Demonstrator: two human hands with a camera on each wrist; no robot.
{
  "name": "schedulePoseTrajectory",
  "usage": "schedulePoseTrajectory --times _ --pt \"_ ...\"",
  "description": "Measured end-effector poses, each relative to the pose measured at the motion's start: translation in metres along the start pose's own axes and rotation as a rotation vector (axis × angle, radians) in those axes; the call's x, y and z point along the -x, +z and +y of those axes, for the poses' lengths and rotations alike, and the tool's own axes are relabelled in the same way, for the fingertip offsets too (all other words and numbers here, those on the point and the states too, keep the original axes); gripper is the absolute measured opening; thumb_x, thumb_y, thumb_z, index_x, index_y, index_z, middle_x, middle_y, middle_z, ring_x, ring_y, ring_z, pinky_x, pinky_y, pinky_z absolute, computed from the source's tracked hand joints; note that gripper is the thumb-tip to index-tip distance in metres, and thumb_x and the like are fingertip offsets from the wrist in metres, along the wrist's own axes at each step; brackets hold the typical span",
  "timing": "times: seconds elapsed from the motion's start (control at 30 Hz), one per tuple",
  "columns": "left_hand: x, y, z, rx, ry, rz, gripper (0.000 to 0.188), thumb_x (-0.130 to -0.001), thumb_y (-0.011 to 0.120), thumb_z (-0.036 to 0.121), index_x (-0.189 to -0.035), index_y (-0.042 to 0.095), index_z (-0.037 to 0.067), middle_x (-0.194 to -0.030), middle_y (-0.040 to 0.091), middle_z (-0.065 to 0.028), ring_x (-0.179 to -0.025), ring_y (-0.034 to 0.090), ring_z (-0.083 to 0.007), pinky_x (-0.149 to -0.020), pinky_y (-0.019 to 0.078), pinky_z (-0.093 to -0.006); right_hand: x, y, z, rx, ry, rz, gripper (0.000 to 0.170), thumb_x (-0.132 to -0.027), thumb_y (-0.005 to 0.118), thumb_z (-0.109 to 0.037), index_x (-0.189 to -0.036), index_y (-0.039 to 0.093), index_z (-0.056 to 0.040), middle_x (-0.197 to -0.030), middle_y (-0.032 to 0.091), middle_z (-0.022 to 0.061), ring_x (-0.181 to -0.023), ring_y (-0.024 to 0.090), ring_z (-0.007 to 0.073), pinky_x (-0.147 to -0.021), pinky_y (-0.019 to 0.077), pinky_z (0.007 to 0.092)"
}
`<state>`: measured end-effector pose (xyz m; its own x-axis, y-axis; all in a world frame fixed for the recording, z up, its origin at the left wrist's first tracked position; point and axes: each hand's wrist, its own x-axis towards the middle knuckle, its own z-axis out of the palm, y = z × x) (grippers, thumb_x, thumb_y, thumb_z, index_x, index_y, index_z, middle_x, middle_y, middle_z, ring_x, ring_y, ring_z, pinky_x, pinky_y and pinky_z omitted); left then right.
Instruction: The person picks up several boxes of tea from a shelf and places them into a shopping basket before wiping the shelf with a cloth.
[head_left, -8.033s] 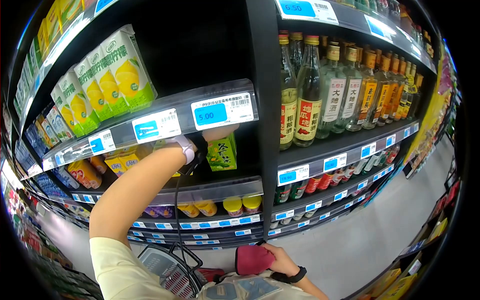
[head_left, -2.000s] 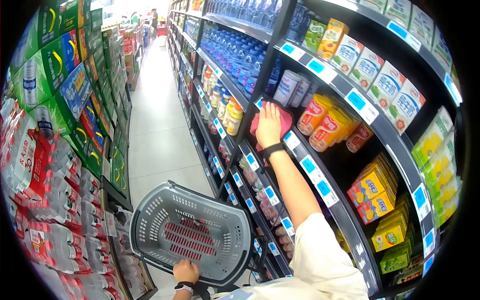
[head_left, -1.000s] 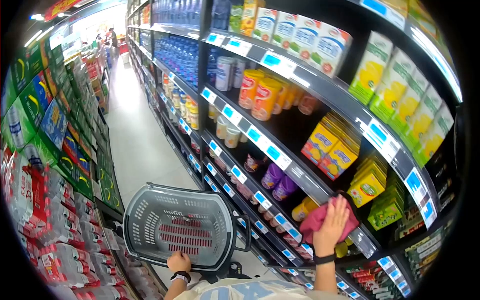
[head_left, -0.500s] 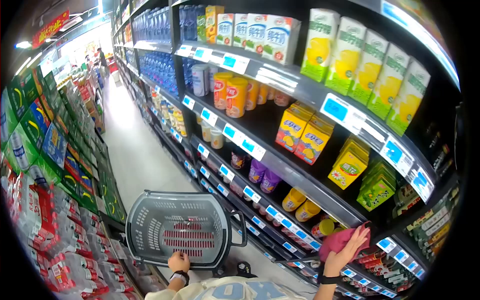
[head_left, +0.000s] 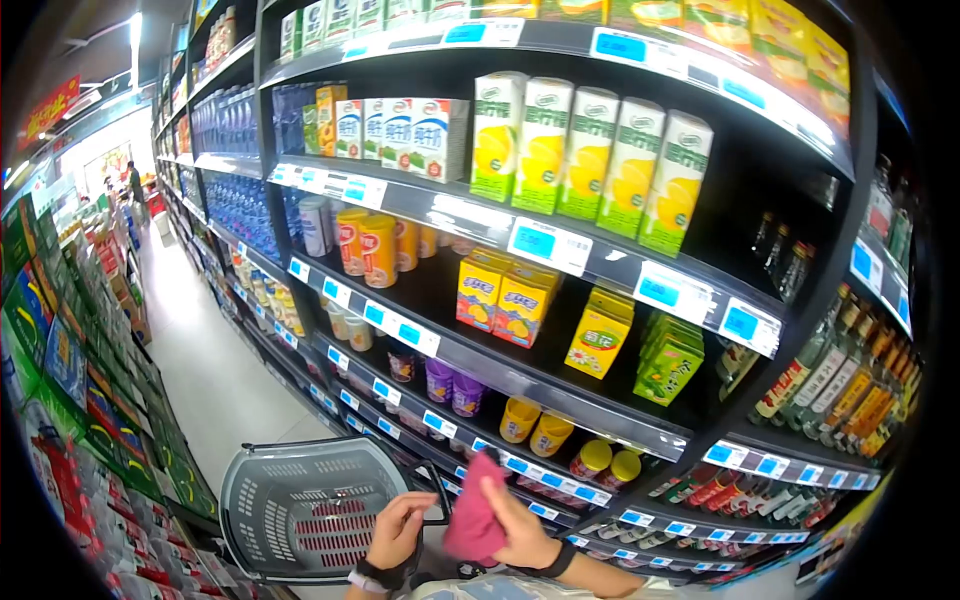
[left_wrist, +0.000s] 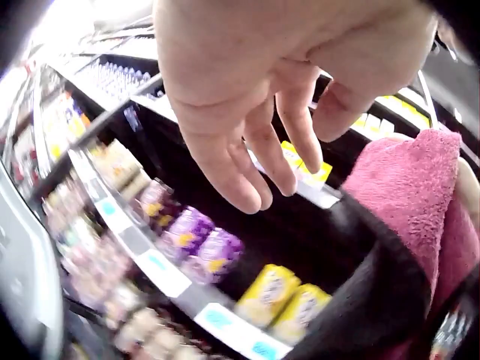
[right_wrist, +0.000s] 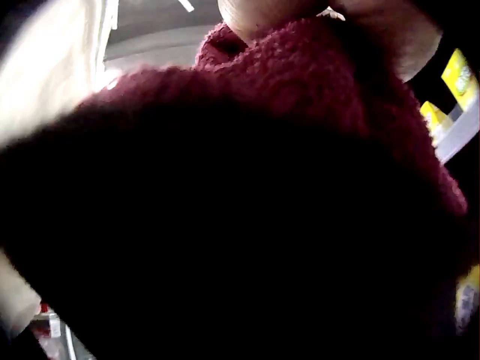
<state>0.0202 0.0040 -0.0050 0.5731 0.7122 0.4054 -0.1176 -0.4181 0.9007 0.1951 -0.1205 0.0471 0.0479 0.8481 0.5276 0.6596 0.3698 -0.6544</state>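
In front of the body my right hand (head_left: 528,530) grips a dark pink cleaning cloth (head_left: 473,515), thumb uppermost; the cloth hangs from its fingers and fills most of the right wrist view, dark in its lower part. Just left of it my left hand (head_left: 397,530) is raised with loosely bent fingers and nothing in them. In the left wrist view the fingers (left_wrist: 255,150) point down, a short gap from the fuzzy cloth (left_wrist: 405,195). A grey shopping basket (head_left: 240,500) with a red slatted bottom stands below and left of the left hand.
Shelves with price-tag rails (head_left: 560,385) rise ahead, bearing lemon drink cartons (head_left: 540,145), yellow drink boxes (head_left: 600,335) and purple cups (head_left: 467,393). Liquor bottles (head_left: 840,370) stand at right. Stacked drink packs (head_left: 60,340) line the aisle (head_left: 190,340) on the left.
The right hand with the cloth has come off the shelf edge to in front of the body. The left hand has left the basket rim and risen beside the cloth. The view has swung right.
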Motion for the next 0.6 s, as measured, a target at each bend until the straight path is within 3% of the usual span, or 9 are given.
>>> schedulePoseTrajectory --times 0.07,0.17,0.23,0.27,0.33,0.37,0.47,0.57,0.6 --pt "-0.003 0.015 -0.006 0.314 -0.259 -0.073 0.021 -0.089 0.046 -0.003 -0.106 0.058 -0.002 -0.098 0.063 -0.0072 -0.094 0.058 -0.0118 -0.081 0.0455 -0.0245 -0.006 0.009 -0.002 -0.041 0.026 -0.150 0.096 -0.064 0.067 0.000 -0.146 0.016 -0.0031 -0.143 0.026 0.0315 -0.134 0.027 0.0419 -0.107 0.0317 0.0387" --pt "-0.003 0.023 -0.002 0.427 -0.245 -0.146 0.019 -0.091 0.046 0.000 -0.107 0.056 -0.003 -0.095 0.063 -0.0057 -0.089 0.057 -0.0097 -0.080 0.0447 -0.0221 -0.009 0.013 -0.003 -0.006 0.035 -0.164 0.097 -0.063 0.065 0.002 -0.146 0.015 -0.0022 -0.143 0.023 0.0336 -0.135 0.024 0.0430 -0.108 0.0306 0.0392" --pt "0.001 0.020 -0.002 0.400 -0.326 -0.025 0.019 -0.092 0.047 0.001 -0.109 0.055 -0.003 -0.095 0.063 -0.0054 -0.087 0.058 -0.0089 -0.080 0.0449 -0.0213 -0.008 0.010 -0.003 -0.047 0.042 -0.096 0.098 -0.061 0.065 0.004 -0.146 0.015 -0.0019 -0.143 0.020 0.0350 -0.135 0.023 0.0440 -0.108 0.0296 0.0399" --pt "0.002 0.016 0.001 0.558 -0.441 0.033 0.019 -0.093 0.048 0.002 -0.110 0.055 -0.002 -0.097 0.064 -0.0063 -0.089 0.058 -0.0093 -0.081 0.0462 -0.0228 -0.007 0.009 -0.003 -0.042 0.045 -0.083 0.098 -0.061 0.065 0.004 -0.146 0.015 -0.0019 -0.143 0.020 0.0350 -0.135 0.023 0.0440 -0.108 0.0296 0.0399" --pt "0.001 -0.002 0.013 0.924 -0.708 -0.069 0.019 -0.092 0.052 0.004 -0.109 0.056 -0.001 -0.103 0.063 -0.0071 -0.091 0.059 -0.0118 -0.082 0.0481 -0.0247 -0.003 0.009 -0.002 0.009 0.033 -0.024 0.098 -0.061 0.063 0.006 -0.146 0.015 -0.0016 -0.143 0.020 0.0352 -0.135 0.023 0.0439 -0.110 0.0274 0.0416" --pt "0.002 -0.003 0.014 0.921 -0.711 -0.076 0.019 -0.092 0.052 0.004 -0.109 0.056 -0.001 -0.103 0.063 -0.0071 -0.091 0.059 -0.0118 -0.082 0.0481 -0.0247 -0.001 0.012 0.000 0.010 0.037 -0.017 0.098 -0.061 0.063 0.006 -0.146 0.015 -0.0016 -0.143 0.020 0.0352 -0.135 0.023 0.0439 -0.110 0.0274 0.0416" --pt "0.007 0.002 0.012 0.288 -0.578 -0.533 0.025 -0.086 0.060 0.007 -0.110 0.057 -0.001 -0.108 0.062 -0.0117 -0.092 0.062 -0.0222 -0.082 0.0489 -0.0306 -0.002 0.017 0.000 0.119 -0.075 -0.105 0.099 -0.061 0.062 0.008 -0.146 0.013 -0.0013 -0.146 0.016 0.0331 -0.138 0.018 0.0422 -0.112 0.0215 0.0432" --pt "0.007 0.016 0.007 0.170 -0.434 -0.528 0.026 -0.085 0.061 0.007 -0.110 0.057 -0.001 -0.108 0.062 -0.0121 -0.092 0.062 -0.0230 -0.082 0.0489 -0.0310 -0.017 0.004 -0.011 0.101 -0.163 -0.405 0.100 -0.063 0.065 0.004 -0.146 0.010 -0.0012 -0.150 0.009 0.0270 -0.140 0.011 0.0411 -0.114 0.0153 0.0448" --pt "0.008 0.017 0.007 0.149 -0.412 -0.522 0.026 -0.085 0.061 0.007 -0.110 0.057 -0.001 -0.109 0.062 -0.0122 -0.092 0.062 -0.0232 -0.082 0.0489 -0.0312 -0.020 0.000 -0.011 0.104 -0.163 -0.403 0.100 -0.063 0.065 0.004 -0.146 0.010 -0.0012 -0.150 0.009 0.0270 -0.140 0.011 0.0411 -0.114 0.0153 0.0448"
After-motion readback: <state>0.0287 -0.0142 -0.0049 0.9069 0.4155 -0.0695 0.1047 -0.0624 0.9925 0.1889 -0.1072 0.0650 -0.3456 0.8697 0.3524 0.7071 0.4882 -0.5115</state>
